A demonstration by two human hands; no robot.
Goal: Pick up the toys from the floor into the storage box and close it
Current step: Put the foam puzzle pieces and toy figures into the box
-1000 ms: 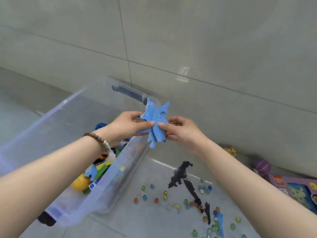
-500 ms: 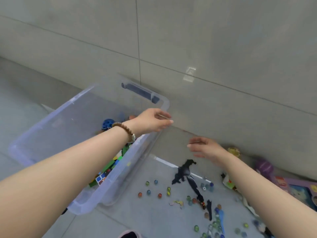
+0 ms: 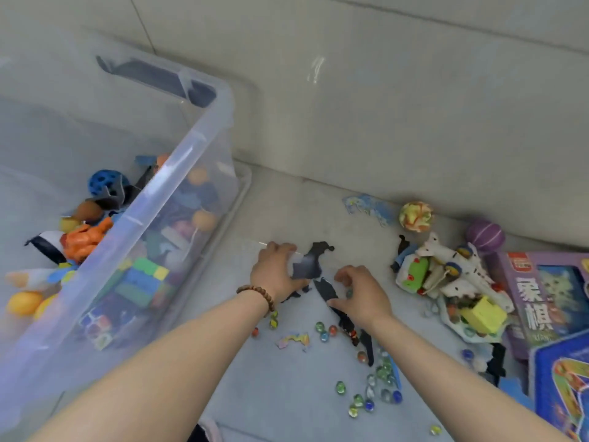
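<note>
Our left hand (image 3: pixel 274 275), a brown bead bracelet (image 3: pixel 256 293) at its wrist, curls its fingers round the near edge of a flat black animal-shaped cutout (image 3: pixel 314 260) low over the grey tiled floor (image 3: pixel 287 393). Just beside it our right hand (image 3: pixel 363 295) arches over a second flat black cutout (image 3: pixel 325 290) lying on the floor. The thumb touches its edge, but we cannot tell whether the fingers have closed on it. Coloured glass marbles (image 3: pixel 382 374) lie scattered nearer to us, mostly between our forearms. To the left stands the clear plastic storage box (image 3: pixel 204 135), open at the top and holding a heap of bright toys (image 3: pixel 86 237). To the right, near the wall, lie a white toy plane (image 3: pixel 452 269), a purple ball (image 3: pixel 485 235) and a purple boxed set (image 3: pixel 541 298).
</note>
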